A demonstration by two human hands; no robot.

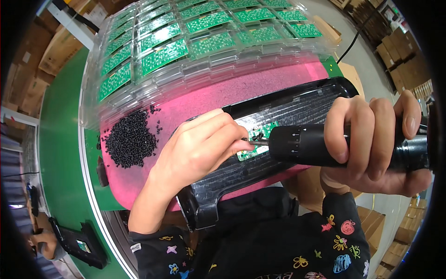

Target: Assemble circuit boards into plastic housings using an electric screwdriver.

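Observation:
My right hand [371, 135] is wrapped round a thick black electric screwdriver [302, 143], held nearly level with its bit pointing left. The thumb and fingertips of my left hand [195, 146] are pinched together at the tip of that bit. Whatever they hold there is hidden. Directly below the bit lies a small green circuit board [272, 126] with a few loose black screws [259, 136] on it. The board sits inside a long, ribbed black plastic housing [302, 109], which rests at a slant under both hands.
Left of my left hand, a heap of black screws [130, 139] lies on the pink mat [195, 102]. Stacked clear plastic trays [223, 60] of green boards stand behind. On the green table [65, 121], another black housing [76, 242] lies near another person's hand [46, 242]. Cardboard boxes [399, 51] stand right.

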